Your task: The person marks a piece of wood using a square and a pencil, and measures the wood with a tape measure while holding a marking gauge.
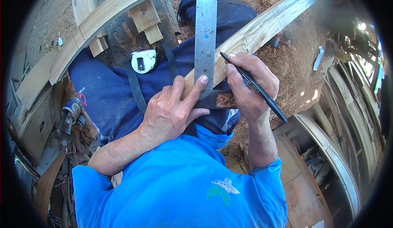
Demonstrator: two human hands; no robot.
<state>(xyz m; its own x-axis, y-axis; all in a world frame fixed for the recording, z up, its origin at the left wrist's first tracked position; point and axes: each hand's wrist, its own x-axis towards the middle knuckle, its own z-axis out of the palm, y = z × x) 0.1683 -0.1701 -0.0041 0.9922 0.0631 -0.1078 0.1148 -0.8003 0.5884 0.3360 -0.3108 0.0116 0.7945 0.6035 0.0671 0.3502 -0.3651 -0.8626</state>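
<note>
My left hand [172, 111] presses the stiff steel square [205, 35] flat on the plank [262, 29]; my right hand [249, 86] grips the light pen [254, 86] mid-barrel.

The camera on my head looks steeply down, close over my lap and hands, its fisheye rim bending edges.

Matt steel square blade [205, 31]; rough pale wooden board [262, 29]; glossy black pen [254, 86].
</note>
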